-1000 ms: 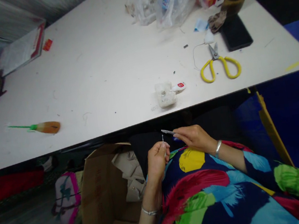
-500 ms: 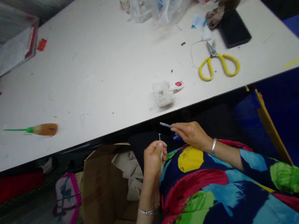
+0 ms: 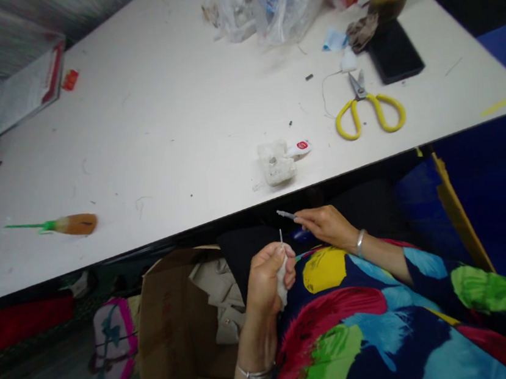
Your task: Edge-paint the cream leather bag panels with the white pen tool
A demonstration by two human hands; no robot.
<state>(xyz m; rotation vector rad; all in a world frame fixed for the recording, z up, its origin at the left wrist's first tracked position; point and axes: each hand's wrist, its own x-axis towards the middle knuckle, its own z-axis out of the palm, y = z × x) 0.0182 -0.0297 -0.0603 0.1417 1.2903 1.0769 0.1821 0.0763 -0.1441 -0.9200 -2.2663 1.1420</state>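
Note:
Below the table's front edge, my left hand (image 3: 266,277) is closed around a small whitish piece (image 3: 282,284), soft-looking like cloth. A thin pale pin-like tip (image 3: 281,235) stands up above the thumb; whether it belongs to the whitish piece I cannot tell. My right hand (image 3: 326,225) pinches a slim grey tool (image 3: 286,215), its free end pointing left and slightly above that tip, not touching it. The tool's kind does not show clearly. On the table just beyond lies a lumpy white block (image 3: 276,165), beside a small white item with a red mark (image 3: 299,148).
Yellow-handled scissors (image 3: 361,105) lie at the right, near a black box (image 3: 395,52). An orange bottle with a green nozzle (image 3: 75,224) lies at the left. Plastic bags (image 3: 290,6) are at the back. A cardboard box (image 3: 167,335) holding beige pieces (image 3: 219,286) stands below the table.
My left hand has moved a little right and turned, showing more of the whitish piece. The grey tool has shifted slightly right and down, still in my right hand.

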